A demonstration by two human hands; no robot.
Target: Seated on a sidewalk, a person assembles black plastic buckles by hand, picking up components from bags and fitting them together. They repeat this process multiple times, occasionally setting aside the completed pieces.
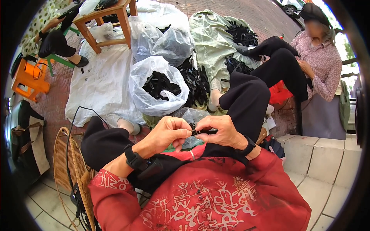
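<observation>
In front of my lap both hands are pinched together on a small black strap-like piece [208, 131]; its exact kind is too small to make out. My left hand [167, 133] closes thumb and fingertips on its left end. My right hand [224, 132] grips the other end, the fingertips nearly touching those of the left. Just beyond my hands stands an open clear plastic bag [138, 90], with many black pieces [161, 85] inside. A smaller clear bag [189, 113] lies close behind my fingers, partly hidden by them.
Loose black pieces [194, 82] lie beside the bag. A wooden stool [122, 23] stands on white sheeting [104, 81]. An orange stool [32, 79] and a wicker basket [61, 158] are at left. A co-worker [316, 63] sits at right, near tiled steps [325, 161].
</observation>
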